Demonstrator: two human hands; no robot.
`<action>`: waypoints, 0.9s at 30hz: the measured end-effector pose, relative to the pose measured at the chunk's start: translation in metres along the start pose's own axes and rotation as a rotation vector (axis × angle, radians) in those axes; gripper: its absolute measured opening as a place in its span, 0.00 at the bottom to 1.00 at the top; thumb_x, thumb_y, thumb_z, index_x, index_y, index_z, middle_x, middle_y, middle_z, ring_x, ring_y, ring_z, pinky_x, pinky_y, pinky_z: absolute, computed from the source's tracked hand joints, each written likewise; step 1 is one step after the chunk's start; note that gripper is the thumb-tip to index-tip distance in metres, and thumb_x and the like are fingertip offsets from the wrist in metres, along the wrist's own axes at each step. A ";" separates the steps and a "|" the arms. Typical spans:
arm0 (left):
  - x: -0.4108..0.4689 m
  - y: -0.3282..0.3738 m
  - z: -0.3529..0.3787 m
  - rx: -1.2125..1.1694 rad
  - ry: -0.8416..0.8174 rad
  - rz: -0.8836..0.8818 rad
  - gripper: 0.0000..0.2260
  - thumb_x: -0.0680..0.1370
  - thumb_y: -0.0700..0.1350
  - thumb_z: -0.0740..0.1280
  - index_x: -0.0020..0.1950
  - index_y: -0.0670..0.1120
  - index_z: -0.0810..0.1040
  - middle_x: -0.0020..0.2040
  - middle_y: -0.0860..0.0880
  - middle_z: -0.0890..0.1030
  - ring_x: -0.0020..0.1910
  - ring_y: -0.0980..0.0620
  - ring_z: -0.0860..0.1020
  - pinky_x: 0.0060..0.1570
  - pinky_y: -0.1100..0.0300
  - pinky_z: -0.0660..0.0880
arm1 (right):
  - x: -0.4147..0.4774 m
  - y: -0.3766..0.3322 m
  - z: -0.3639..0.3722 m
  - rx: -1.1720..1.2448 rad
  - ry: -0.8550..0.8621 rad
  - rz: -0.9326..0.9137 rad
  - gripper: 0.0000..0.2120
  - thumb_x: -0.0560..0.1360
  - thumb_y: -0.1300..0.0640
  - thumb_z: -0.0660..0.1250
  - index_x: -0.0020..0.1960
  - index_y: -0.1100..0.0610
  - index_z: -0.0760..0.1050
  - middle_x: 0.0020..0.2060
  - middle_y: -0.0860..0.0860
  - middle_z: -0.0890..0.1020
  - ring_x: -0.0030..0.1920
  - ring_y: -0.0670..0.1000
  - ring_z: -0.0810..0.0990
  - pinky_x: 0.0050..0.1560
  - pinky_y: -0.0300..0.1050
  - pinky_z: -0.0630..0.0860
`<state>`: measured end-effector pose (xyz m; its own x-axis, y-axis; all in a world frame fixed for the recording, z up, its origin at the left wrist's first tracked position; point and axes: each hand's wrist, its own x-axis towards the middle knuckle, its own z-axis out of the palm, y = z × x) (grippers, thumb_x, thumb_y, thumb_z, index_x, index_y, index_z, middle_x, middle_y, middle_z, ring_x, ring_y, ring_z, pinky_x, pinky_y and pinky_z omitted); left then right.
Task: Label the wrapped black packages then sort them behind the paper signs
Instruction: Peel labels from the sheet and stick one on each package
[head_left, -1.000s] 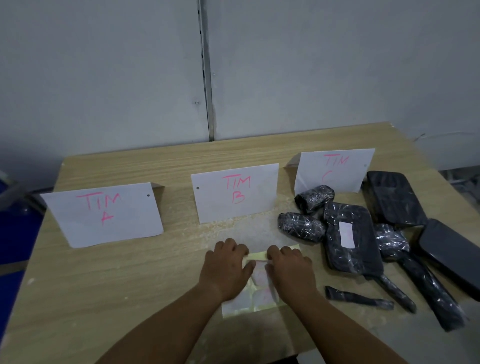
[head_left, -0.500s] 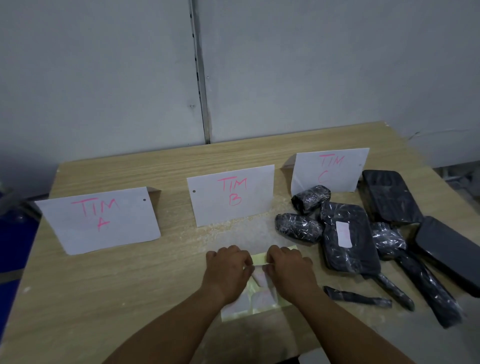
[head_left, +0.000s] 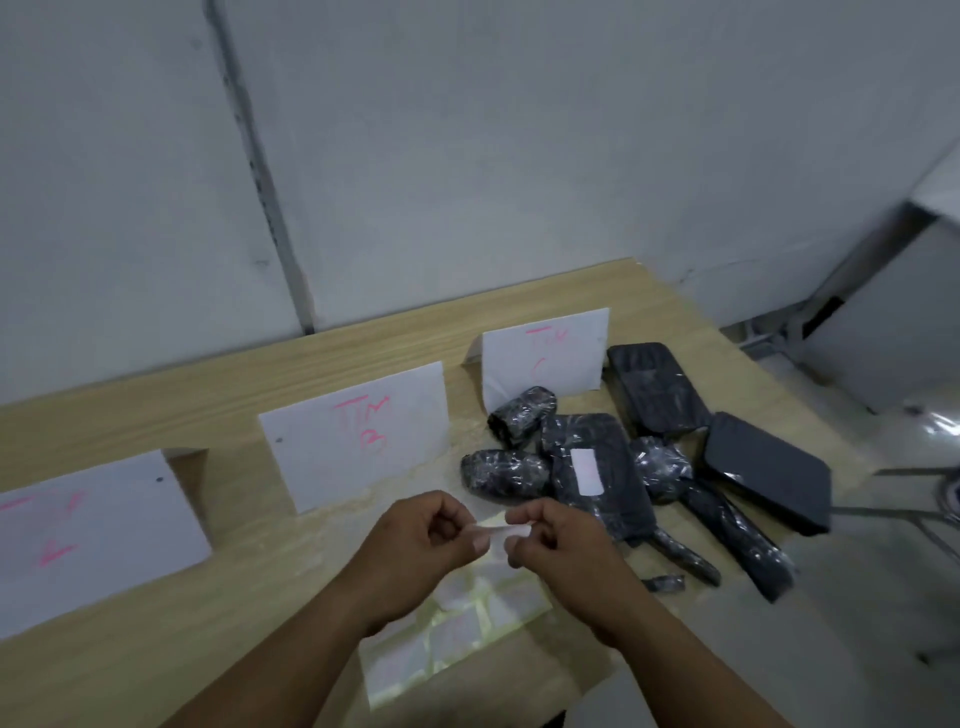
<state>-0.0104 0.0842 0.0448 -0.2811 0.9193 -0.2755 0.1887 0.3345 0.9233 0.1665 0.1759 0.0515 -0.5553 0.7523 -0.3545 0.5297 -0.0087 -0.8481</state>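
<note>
My left hand (head_left: 423, 551) and my right hand (head_left: 563, 551) are raised a little above the table and pinch a small white label (head_left: 501, 531) between them. Below them lies the sticker sheet (head_left: 447, 631) with several labels on yellowish backing. Three folded paper signs stand in a row: TIM A (head_left: 88, 540) at the left, TIM B (head_left: 358, 434) in the middle, TIM C (head_left: 545, 364) at the right. Several wrapped black packages (head_left: 506, 470) lie in a heap in front of and beside TIM C. One flat package (head_left: 608, 499) carries a white label.
The wooden table (head_left: 249, 587) stands against a grey wall. Its right edge runs just past two flat black packages (head_left: 766, 475). A small black wrapped strip (head_left: 665, 583) lies near my right wrist. Grey furniture and a metal frame stand on the floor at the right.
Both hands have lifted off the sticker sheet and now hold a peeled label between them. The view has swung to the right and tilted.
</note>
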 end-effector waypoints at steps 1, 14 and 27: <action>0.005 0.007 0.007 0.004 -0.010 0.013 0.05 0.74 0.47 0.75 0.42 0.48 0.80 0.34 0.51 0.78 0.31 0.59 0.71 0.33 0.66 0.70 | -0.005 0.000 -0.007 0.025 0.016 0.019 0.06 0.74 0.55 0.71 0.50 0.49 0.79 0.28 0.47 0.73 0.32 0.48 0.73 0.36 0.46 0.71; 0.072 0.087 0.108 0.106 0.081 0.132 0.08 0.76 0.50 0.70 0.38 0.50 0.82 0.34 0.52 0.82 0.34 0.56 0.78 0.36 0.63 0.74 | -0.021 0.016 -0.122 0.259 0.218 0.116 0.08 0.74 0.59 0.71 0.52 0.52 0.79 0.29 0.52 0.81 0.33 0.45 0.78 0.38 0.40 0.74; 0.192 0.142 0.232 0.023 0.301 -0.008 0.03 0.74 0.48 0.74 0.39 0.52 0.85 0.35 0.53 0.83 0.36 0.55 0.81 0.39 0.57 0.78 | 0.089 0.061 -0.291 0.027 0.203 0.068 0.08 0.75 0.54 0.69 0.53 0.47 0.77 0.39 0.46 0.83 0.41 0.45 0.82 0.42 0.40 0.78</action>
<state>0.1803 0.3558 0.0608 -0.5482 0.8149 -0.1881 0.2058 0.3495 0.9141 0.3359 0.4342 0.0823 -0.3767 0.8665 -0.3274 0.5431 -0.0797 -0.8359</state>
